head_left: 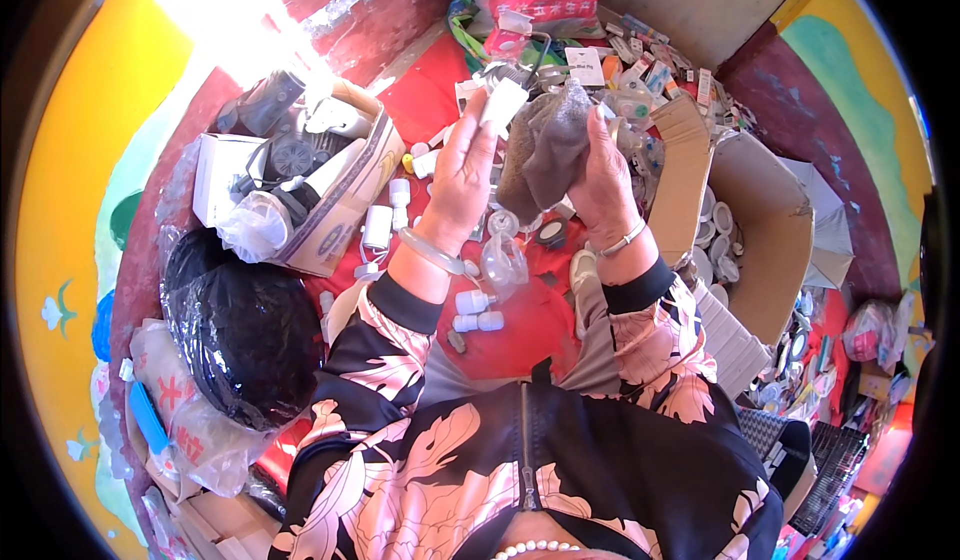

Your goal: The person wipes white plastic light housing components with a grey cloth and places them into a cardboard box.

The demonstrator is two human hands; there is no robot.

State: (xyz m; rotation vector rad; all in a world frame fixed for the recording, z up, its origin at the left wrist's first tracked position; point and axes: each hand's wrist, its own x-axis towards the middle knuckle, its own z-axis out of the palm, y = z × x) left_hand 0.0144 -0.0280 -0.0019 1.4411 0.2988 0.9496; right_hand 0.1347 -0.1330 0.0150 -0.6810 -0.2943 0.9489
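Closest in, at the bottom edge, are a white beaded necklace (540,547) and a black zipped jacket with pink leaf shapes (610,450). Its dark cuffs end at the wrists: a pale, smooth bangle (432,252) circles the left one, a thin, light-coloured bracelet (625,238) the right.

To the left lies a bulging, glossy black plastic bag (240,330), beside a crumpled, translucent bag with red print (190,400). Between the forearms, small white cylindrical fittings (478,312) rest on a bright red ground covering (520,355), with a clear plastic bag (503,265) just beyond them.

Above this, the left hand (458,180) is raised with its fingers close together, pinching a small white rectangular block (503,105) near their tips. The right hand (606,180) has its thumb upright and is clamped on a limp, dark grey fabric cloth (548,155), which hangs between the two hands; its other fingers are mostly hidden.

An open brown cardboard box (765,210) stands to the right, with round white discs (715,235) inside it. On the left, a lighter cardboard carton (345,200) is heaped with black, rounded parts (292,157).

Farther off, small printed packets (655,80) are piled near a red-and-white sack (540,0), below a maroon wall band (815,135).
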